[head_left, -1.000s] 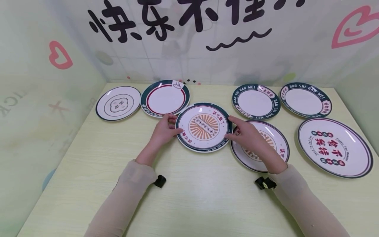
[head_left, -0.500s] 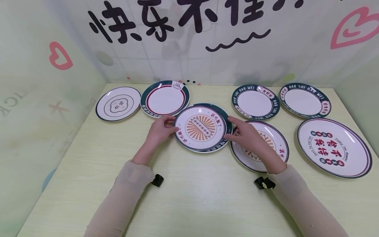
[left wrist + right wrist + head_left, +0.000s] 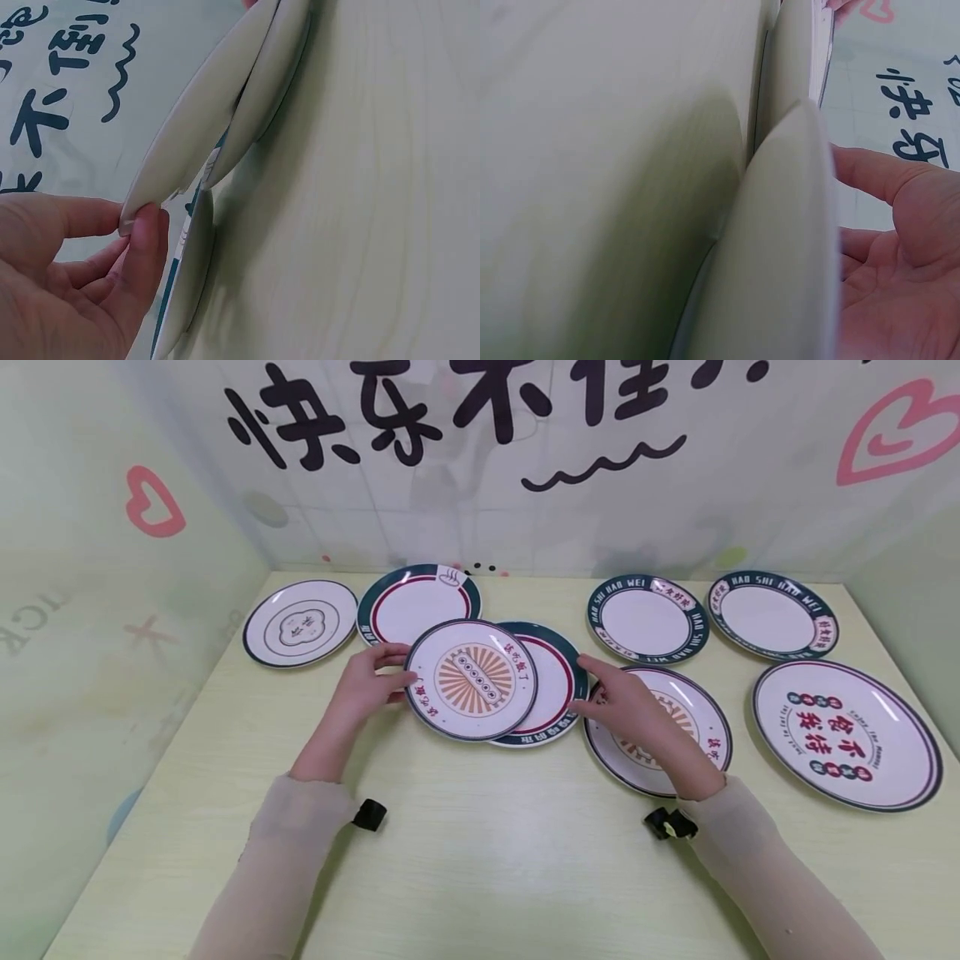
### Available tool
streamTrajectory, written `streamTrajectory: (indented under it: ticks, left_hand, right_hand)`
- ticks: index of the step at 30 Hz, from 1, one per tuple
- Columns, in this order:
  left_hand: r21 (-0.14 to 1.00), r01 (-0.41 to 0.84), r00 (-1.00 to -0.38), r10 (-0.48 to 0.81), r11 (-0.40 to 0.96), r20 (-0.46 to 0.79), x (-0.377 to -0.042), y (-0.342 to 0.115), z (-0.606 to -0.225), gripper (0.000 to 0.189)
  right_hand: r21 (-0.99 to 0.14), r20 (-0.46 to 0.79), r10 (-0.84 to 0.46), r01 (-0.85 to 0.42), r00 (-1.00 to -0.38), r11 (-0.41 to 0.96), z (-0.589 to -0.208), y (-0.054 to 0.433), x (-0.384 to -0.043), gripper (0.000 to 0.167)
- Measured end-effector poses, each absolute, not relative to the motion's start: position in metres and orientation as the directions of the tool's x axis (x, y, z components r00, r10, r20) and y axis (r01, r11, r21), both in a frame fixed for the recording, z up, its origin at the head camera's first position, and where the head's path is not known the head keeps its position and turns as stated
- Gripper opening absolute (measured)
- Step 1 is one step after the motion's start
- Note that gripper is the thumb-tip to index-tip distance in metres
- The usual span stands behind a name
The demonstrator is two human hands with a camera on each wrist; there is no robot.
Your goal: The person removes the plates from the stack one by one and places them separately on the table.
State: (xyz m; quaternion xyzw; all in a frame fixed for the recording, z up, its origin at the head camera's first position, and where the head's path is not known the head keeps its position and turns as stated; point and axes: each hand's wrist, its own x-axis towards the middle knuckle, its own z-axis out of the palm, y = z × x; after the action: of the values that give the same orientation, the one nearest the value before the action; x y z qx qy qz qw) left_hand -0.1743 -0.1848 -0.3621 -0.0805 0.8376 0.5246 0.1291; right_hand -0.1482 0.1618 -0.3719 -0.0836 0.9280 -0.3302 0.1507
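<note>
In the head view my left hand (image 3: 367,681) pinches the left rim of a small white plate (image 3: 471,681) with an orange sunburst pattern. The left wrist view shows thumb and fingers around its rim (image 3: 133,219), lifted and tilted. This plate partly covers a green-rimmed plate with a red ring (image 3: 551,681), and its far left part overlaps another green-rimmed plate (image 3: 420,606). My right hand (image 3: 626,697) touches the covered plate's right rim with thumb and forefinger apart; its palm (image 3: 900,292) faces the plates. Under the right wrist lies a second sunburst plate (image 3: 712,714).
A white plate with a central motif (image 3: 300,622) lies at the far left. Two dark-rimmed plates (image 3: 647,618) stand at the back right. A large plate with red lettering (image 3: 847,735) lies on the right. A printed wall (image 3: 465,527) closes off the table's back.
My left hand has slid the sunburst plate leftward, off most of the green-rimmed plate beneath, baring its red ring. The right hand and the lower plate have stayed in place.
</note>
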Motion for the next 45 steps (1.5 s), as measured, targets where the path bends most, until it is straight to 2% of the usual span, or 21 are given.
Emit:
streamTrajectory:
  ticks: [12,21,26,29,33,45]
  left_hand:
    - [0.877,-0.26,-0.961,-0.016,0.404,-0.277,-0.154,-0.24,-0.351,0.057]
    - [0.873,-0.309,-0.949,-0.066,0.376,-0.308,-0.142,-0.28,-0.352,0.059]
    - [0.891,-0.33,-0.943,-0.069,0.313,-0.325,-0.136,-0.301,-0.356,0.047]
    - [0.919,-0.328,-0.944,-0.05,0.218,-0.326,-0.132,-0.313,-0.359,0.037]
    - [0.938,-0.323,-0.946,-0.021,0.127,-0.323,-0.128,-0.326,-0.364,0.035]
    - [0.905,-0.402,-0.915,-0.011,0.143,-0.404,-0.124,-0.346,-0.372,0.033]
  right_hand:
    - [-0.637,-0.231,-0.255,-0.052,-0.939,0.769,-0.37,0.163,-0.148,0.072]
    - [-0.647,-0.23,-0.262,-0.054,-0.937,0.761,-0.371,0.163,-0.148,0.072]
    - [-0.649,-0.227,-0.265,-0.057,-0.937,0.759,-0.372,0.164,-0.148,0.072]
    - [-0.651,-0.222,-0.269,-0.063,-0.937,0.757,-0.372,0.164,-0.147,0.072]
    - [-0.654,-0.218,-0.273,-0.068,-0.937,0.754,-0.372,0.165,-0.147,0.072]
    - [-0.659,-0.209,-0.278,-0.075,-0.938,0.749,-0.371,0.165,-0.147,0.071]
